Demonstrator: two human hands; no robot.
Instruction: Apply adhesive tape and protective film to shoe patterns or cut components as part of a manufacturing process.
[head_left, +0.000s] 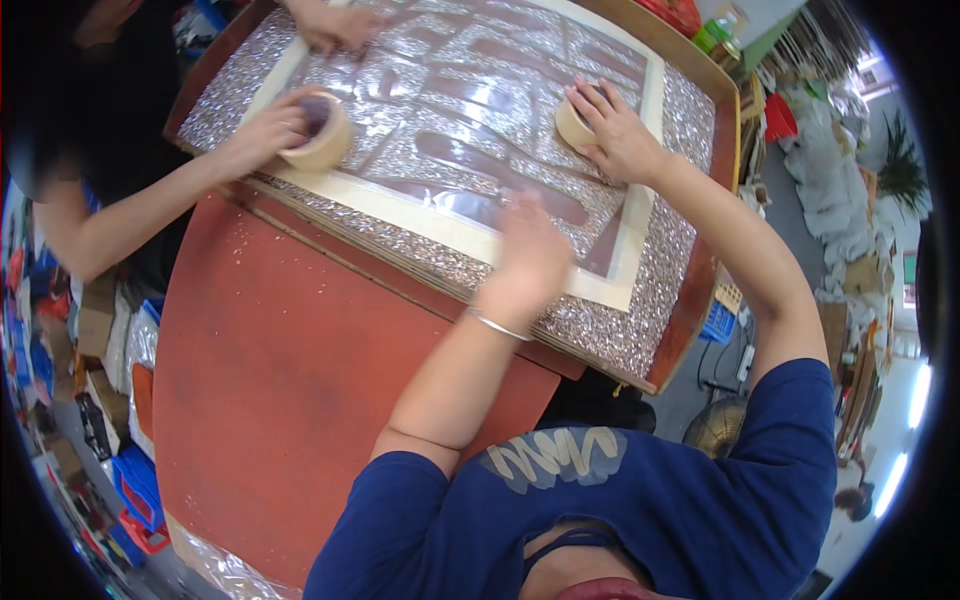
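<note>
There are four hands (622, 135), two tape rolls (330, 148) and one bracelet (500, 325).

The sheet (500, 170) lies on the board (675, 270). One tape roll (572, 128) sits on the sheet's right part, under the right hand (622, 135); another roll (328, 147) is at its left near corner, in a co-worker's hand (262, 132). The left hand (537, 245) is over its near edge. Before the sheet spreads the surface (300, 350); behind its right far corner is a bottle (714, 33).

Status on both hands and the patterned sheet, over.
Right hand on tape roll; left hand blurred over patterned sheet. Sheet lies on glittery board. Co-worker's hand holding second roll at sheet's left.
</note>
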